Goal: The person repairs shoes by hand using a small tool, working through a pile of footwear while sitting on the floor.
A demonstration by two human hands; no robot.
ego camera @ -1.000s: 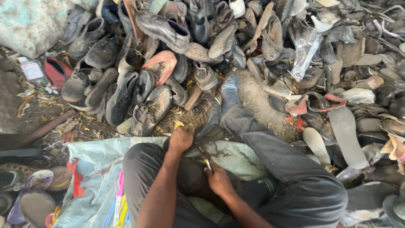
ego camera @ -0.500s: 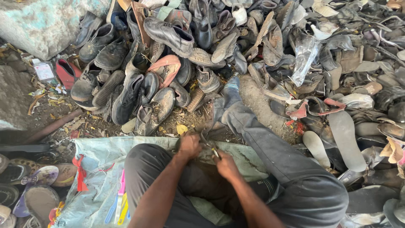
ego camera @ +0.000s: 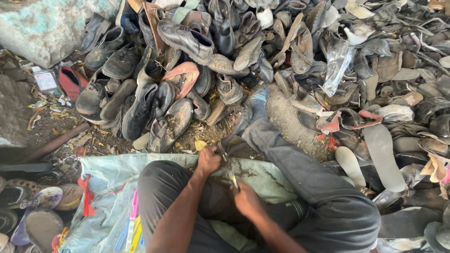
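I sit on the ground with my legs in dark grey trousers, the right leg stretched toward a heap of old shoes. My left hand (ego camera: 208, 160) grips a worn dark shoe piece (ego camera: 234, 136) between my knees. My right hand (ego camera: 246, 199) holds a small tool with a yellow handle (ego camera: 233, 180), its tip against that piece. A pale blue-green sack (ego camera: 108, 182) lies spread under my legs.
A big pile of worn shoes (ego camera: 187, 42), loose soles (ego camera: 382, 154) and sandals fills the ground ahead and to the right. A pale stone block (ego camera: 47, 28) sits at the far left. More sandals (ego camera: 33, 206) lie by my left side.
Both hands have shifted slightly on the shoe piece, the right hand drawing back toward me with the tool. The view has tilted a little.
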